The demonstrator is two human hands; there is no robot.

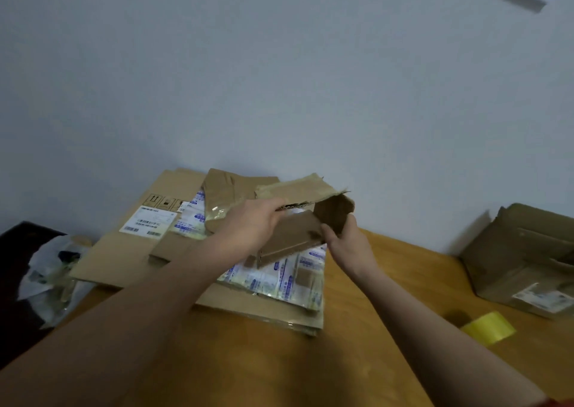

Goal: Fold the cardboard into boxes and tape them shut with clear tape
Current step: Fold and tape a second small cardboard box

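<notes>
A small brown cardboard piece (298, 217), partly folded with torn flaps, is held up over the table. My left hand (251, 223) grips its upper left edge, fingers curled over the corrugated rim. My right hand (348, 245) pinches a flap at its lower right. Under it lies a stack of flattened cardboard (124, 251) with shipping labels and printed tape. A roll of yellowish clear tape (487, 330) sits on the wooden table (310, 369) to the right of my right forearm.
A folded brown box (525, 260) with a label stands at the right, against the pale wall. A crumpled plastic bag (52, 276) lies over a dark object at the table's left edge.
</notes>
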